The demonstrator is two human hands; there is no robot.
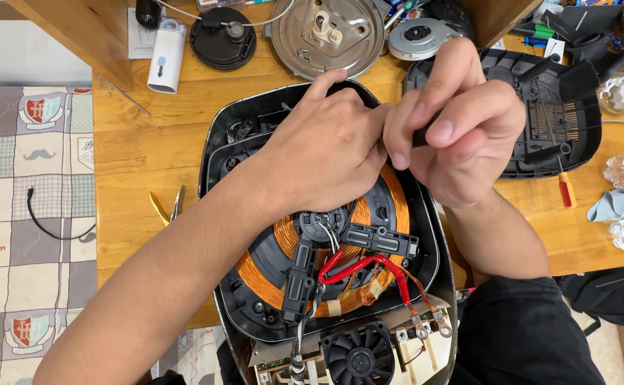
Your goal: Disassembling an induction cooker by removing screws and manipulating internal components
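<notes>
Copper-coloured coil windings (283,235) sit exposed inside the opened black cooker housing (215,157) at the middle of the wooden bench (148,142), and both of my hands work at its far edge. My left hand (326,153) lies palm-down over the far part of the coil, fingers curled onto the housing rim; whether it grips anything underneath I cannot tell. My right hand (461,125) is just right of it and touching it, fingers pinched closed on a small dark part (420,137), too hidden to identify.

Nearer than the hands, red wires (358,269) cross the coil toward ring terminals, and a black cooling fan (358,356) sits at the near end of the housing.

Right of the housing lies the removed black base cover (554,121), with a red-handled screwdriver (565,187) at its near edge. Far across the bench rest a round metal plate (326,36) and a round black part (223,39). Yellow-handled pliers (166,207) lie left of the housing.
</notes>
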